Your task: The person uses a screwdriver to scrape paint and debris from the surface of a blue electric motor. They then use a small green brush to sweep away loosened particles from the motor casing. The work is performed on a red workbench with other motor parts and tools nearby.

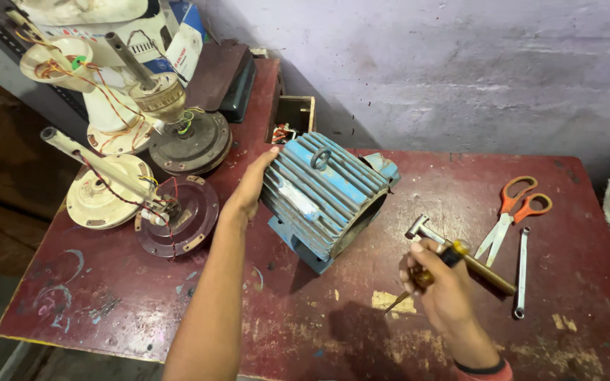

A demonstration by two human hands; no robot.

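Left hand (252,185): fingers flat on blue motor (323,194) (ribbed)
Right hand (446,286): fingers wrapped round screwdriver (418,282), near hammer (460,254)

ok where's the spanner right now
In the head view the spanner lies flat on the red table, far right, just below the orange-handled scissors and right of the right hand, which holds a hammer.

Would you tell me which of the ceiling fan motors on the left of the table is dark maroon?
The maroon fan motor nearest the left hand, lying beside the cream motor; the brown motor behind it is duller.
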